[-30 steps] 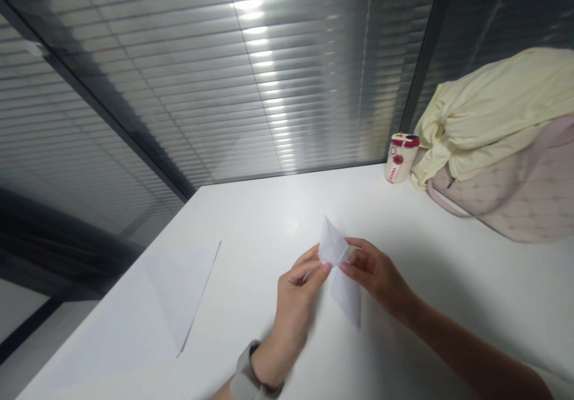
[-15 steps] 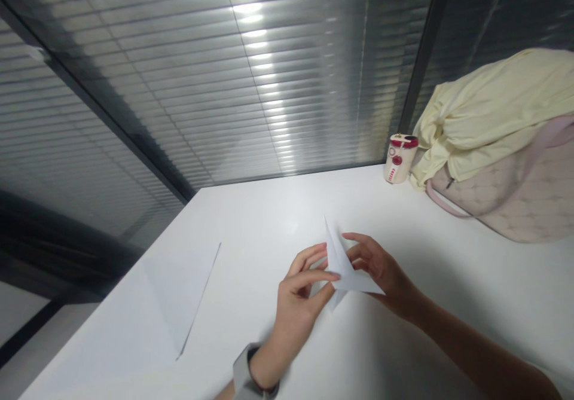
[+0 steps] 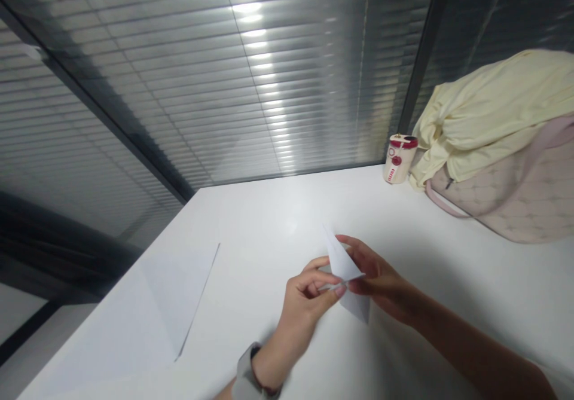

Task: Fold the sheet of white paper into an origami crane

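Observation:
A piece of folded white paper (image 3: 343, 261) is held between both hands above the white table. My left hand (image 3: 305, 298) pinches its lower left part between thumb and fingers; a watch with a grey band (image 3: 251, 371) is on that wrist. From the right, my right hand (image 3: 381, 277) grips the paper, its thumb at the fold and its other fingers partly hidden behind. One pointed flap rises toward the top and another hangs below the fingers.
Sheets of white paper (image 3: 134, 322) lie at the left of the table (image 3: 260, 220). At the back right stands a cream and red cup-shaped container (image 3: 399, 161), beside a pink bag (image 3: 515, 191) with pale yellow cloth (image 3: 506, 107) over it. Window blinds (image 3: 269, 77) rise behind.
The folded paper has been turned, so its right-pointing flap now hangs downward. My right hand has closed in, bringing its thumb onto the fold; my left hand has shifted slightly right.

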Motion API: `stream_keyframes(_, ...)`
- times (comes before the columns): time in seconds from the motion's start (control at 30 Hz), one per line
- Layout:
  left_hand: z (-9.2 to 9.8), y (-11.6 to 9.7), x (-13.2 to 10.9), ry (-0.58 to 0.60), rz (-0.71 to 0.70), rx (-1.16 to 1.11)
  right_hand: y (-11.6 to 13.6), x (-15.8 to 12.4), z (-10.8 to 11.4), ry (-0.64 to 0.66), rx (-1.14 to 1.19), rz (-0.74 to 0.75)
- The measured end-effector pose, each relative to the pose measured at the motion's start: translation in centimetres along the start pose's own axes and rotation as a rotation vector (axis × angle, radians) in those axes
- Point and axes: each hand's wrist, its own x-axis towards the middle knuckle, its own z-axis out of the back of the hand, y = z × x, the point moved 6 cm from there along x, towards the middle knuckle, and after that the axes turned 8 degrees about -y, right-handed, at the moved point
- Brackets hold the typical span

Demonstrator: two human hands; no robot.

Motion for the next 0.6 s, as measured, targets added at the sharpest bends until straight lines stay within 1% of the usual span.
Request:
stream_keyframes(0.1, -0.24, -0.2, 0.02, 0.021, 0.0, -0.015, 0.34, -0.11, -0.27, -0.018, 0.068, -0.026)
stream_keyframes(0.23, -0.43, -0.16, -0.01, 0.035, 0.025, -0.069, 0.6, -0.29, -0.95, 0.03, 0.089, -0.038)
stream_keyframes(0.3, -0.49, -0.04, -0.03, 0.03, 0.048, -0.107, 0.52, -0.36, -1.02, 0.039, 0.093, -0.046)
stream_keyframes(0.4, -0.59, 0.14, -0.03, 0.018, 0.082, -0.147, 0.29, -0.41, -0.88, 0.02, 0.108, -0.068)
stream_keyframes(0.6, -0.72, 0.36, 0.01, 0.031, 0.104, -0.116, 0.26, -0.48, -0.83, 0.004, 0.08, -0.059)
